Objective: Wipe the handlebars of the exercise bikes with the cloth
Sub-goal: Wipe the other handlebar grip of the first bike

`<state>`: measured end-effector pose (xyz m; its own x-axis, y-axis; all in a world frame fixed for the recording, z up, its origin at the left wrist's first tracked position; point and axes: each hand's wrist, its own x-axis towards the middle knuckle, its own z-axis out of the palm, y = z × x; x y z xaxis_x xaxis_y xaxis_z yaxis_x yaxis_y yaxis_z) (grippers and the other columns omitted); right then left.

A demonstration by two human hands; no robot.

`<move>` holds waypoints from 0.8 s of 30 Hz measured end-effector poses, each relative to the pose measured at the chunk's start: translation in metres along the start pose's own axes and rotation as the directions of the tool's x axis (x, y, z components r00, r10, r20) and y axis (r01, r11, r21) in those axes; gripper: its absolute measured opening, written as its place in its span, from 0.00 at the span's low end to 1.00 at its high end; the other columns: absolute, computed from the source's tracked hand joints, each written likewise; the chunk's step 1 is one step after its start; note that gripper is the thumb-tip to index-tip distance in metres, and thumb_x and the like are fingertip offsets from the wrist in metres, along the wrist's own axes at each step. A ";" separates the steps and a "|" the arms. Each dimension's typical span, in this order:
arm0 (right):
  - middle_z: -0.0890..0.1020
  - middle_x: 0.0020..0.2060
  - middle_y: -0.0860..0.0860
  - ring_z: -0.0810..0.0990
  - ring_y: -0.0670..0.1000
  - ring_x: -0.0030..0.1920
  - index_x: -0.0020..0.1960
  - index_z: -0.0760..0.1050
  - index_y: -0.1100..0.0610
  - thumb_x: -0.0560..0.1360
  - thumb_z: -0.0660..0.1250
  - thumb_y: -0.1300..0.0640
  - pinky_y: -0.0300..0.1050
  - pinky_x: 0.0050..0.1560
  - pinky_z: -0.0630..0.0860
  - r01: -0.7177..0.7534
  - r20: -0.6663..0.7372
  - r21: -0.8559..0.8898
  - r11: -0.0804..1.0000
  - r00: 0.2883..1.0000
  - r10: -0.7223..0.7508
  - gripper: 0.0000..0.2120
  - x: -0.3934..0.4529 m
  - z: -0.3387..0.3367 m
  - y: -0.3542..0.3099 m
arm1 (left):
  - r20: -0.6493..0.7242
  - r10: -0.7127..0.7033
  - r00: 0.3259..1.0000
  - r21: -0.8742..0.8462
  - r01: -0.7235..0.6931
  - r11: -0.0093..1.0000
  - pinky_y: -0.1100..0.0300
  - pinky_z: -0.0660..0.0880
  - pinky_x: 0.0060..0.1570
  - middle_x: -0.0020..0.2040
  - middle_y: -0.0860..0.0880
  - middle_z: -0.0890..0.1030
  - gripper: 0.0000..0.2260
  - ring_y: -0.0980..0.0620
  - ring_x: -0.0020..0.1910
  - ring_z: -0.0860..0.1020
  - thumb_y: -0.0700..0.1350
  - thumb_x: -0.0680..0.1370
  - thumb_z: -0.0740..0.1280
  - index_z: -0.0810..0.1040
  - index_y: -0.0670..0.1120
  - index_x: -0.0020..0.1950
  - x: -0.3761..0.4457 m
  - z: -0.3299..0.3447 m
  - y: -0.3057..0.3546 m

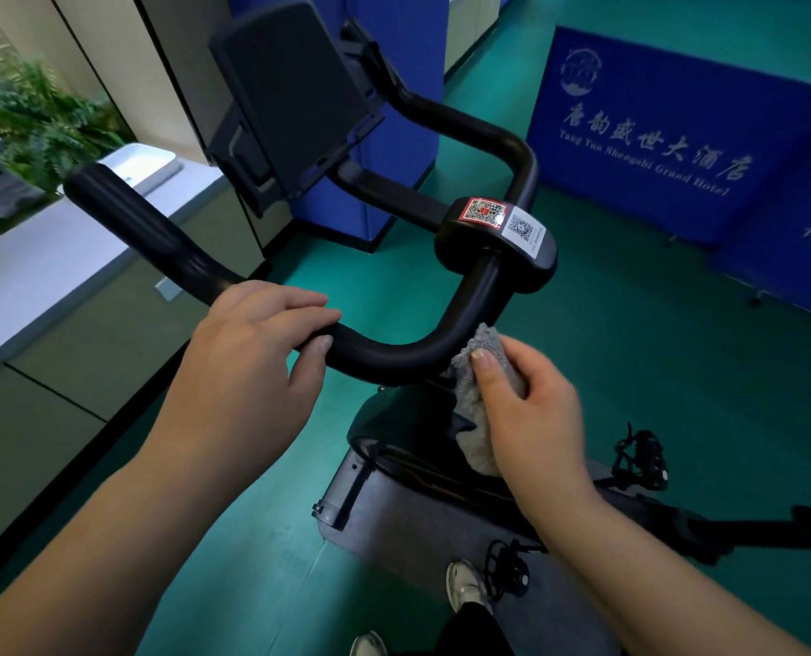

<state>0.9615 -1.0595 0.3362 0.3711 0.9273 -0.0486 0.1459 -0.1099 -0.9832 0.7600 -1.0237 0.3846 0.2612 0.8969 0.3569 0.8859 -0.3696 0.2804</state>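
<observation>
The exercise bike's black handlebar (pixel 396 355) loops across the middle of the head view, with a QR-stickered clamp block (pixel 498 239) at its centre. My left hand (pixel 256 352) wraps over the near left stretch of the bar, fingers on top and thumb under it. A grey fluffy cloth (pixel 476 395) is pinched in my right hand (pixel 531 404) and touches the bar at its near right bend, just below the clamp. Part of the cloth hangs down under that hand.
A black tablet holder (pixel 294 101) stands up behind the bar. Below are the bike's grey body (pixel 417 513) and pedals (pixel 640 459). A white ledge (pixel 39 272) runs along the left, blue banners (pixel 649 134) at the right, green floor (pixel 630 352) around.
</observation>
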 end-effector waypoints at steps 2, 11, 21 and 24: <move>0.82 0.48 0.44 0.80 0.40 0.48 0.58 0.78 0.49 0.76 0.66 0.54 0.36 0.48 0.78 0.078 0.002 0.014 0.997 0.997 -0.078 0.11 -0.009 -0.005 -0.010 | -0.046 -0.021 0.999 -0.089 0.017 0.996 0.65 0.65 0.58 0.50 0.55 0.81 0.09 0.54 0.52 0.74 0.44 0.75 0.66 0.82 0.48 0.53 -0.007 -0.004 0.008; 0.82 0.38 0.49 0.82 0.46 0.37 0.46 0.73 0.56 0.67 0.71 0.57 0.39 0.36 0.78 0.061 0.187 0.306 0.950 0.975 -0.123 0.10 -0.038 0.027 -0.043 | 0.290 -0.200 0.936 -0.788 0.352 0.506 0.74 0.73 0.41 0.43 0.62 0.84 0.13 0.64 0.44 0.81 0.52 0.67 0.69 0.80 0.57 0.51 -0.033 -0.014 0.042; 0.80 0.45 0.47 0.80 0.45 0.48 0.47 0.80 0.51 0.73 0.69 0.61 0.36 0.48 0.75 0.343 0.414 0.072 0.937 0.844 -0.341 0.06 -0.025 0.069 -0.063 | 0.186 -0.641 0.744 -0.919 0.363 0.155 0.60 0.77 0.38 0.41 0.50 0.84 0.09 0.53 0.40 0.81 0.49 0.70 0.68 0.81 0.47 0.47 -0.046 -0.024 -0.007; 0.77 0.45 0.45 0.78 0.43 0.46 0.48 0.80 0.50 0.72 0.70 0.63 0.31 0.44 0.73 0.437 0.407 -0.055 0.898 0.831 -0.379 0.10 -0.009 0.080 -0.071 | 0.185 -0.763 0.619 -0.922 0.378 0.083 0.57 0.74 0.35 0.38 0.46 0.81 0.07 0.51 0.36 0.78 0.45 0.77 0.64 0.79 0.43 0.46 -0.045 -0.025 -0.039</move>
<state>0.8744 -1.0316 0.3921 -0.1206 0.9578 0.2609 0.3439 0.2869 -0.8941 0.7039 -1.0561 0.3801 -0.4434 0.8822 -0.1583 -0.1816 0.0846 0.9797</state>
